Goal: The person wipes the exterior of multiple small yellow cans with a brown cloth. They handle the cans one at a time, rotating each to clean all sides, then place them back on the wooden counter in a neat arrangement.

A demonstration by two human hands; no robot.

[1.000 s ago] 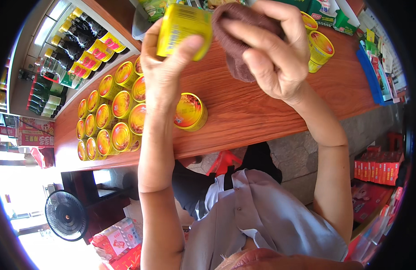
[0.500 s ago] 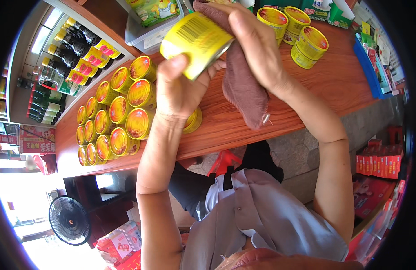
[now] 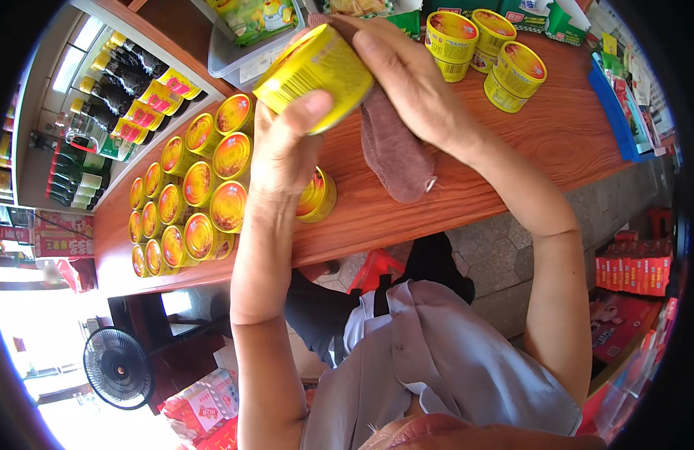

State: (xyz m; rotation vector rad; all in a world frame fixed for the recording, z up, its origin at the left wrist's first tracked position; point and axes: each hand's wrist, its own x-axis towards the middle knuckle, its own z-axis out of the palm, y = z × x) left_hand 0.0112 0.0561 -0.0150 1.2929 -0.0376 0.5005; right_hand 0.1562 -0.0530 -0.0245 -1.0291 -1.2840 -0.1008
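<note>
My left hand (image 3: 290, 142) grips a yellow can (image 3: 317, 79) from below, thumb across its side, and holds it tilted above the counter. My right hand (image 3: 410, 86) presses a brown cloth (image 3: 395, 150) against the can's far right side; the cloth's loose end hangs down over the counter. Left of my left forearm, several yellow cans with orange lids (image 3: 200, 184) stand in close rows. One more can (image 3: 317, 196) is just right of that forearm, partly hidden by it. Beyond my right hand stand stacked yellow cans (image 3: 515, 75).
The wooden counter (image 3: 467, 172) spans the view. At its back are a clear plastic bin (image 3: 245, 64) and green boxes (image 3: 568, 26); a blue tray (image 3: 617, 112) lies at the right end. Shelves with bottles (image 3: 129, 97) rise at the left, and a black fan (image 3: 118, 367) stands below.
The can has turned in my left hand and shifted slightly left. My right hand and the cloth have moved a little left with it.
</note>
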